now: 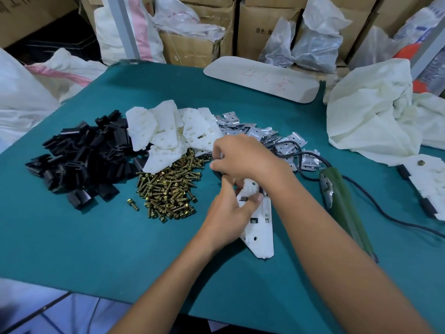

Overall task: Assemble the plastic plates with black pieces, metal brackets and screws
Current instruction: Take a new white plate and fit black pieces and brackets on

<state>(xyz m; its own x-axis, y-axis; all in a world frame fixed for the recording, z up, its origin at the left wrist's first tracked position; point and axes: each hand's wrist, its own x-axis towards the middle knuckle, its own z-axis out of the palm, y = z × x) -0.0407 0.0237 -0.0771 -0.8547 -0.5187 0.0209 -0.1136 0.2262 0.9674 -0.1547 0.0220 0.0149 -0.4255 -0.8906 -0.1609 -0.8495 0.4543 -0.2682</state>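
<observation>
left hand point(226, 213) pinches plastic plate point(260, 227); right hand point(243, 157) curled just beyond

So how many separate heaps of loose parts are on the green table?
4: black pieces far left, white plates behind centre, screws in front of those, metal brackets partly hidden behind the right hand.

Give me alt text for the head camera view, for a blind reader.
A person's left hand holds a white plastic plate on a green table while the right hand works at its far end. Behind lie piles of black pieces, white plates, metal brackets and brass screws.
</observation>
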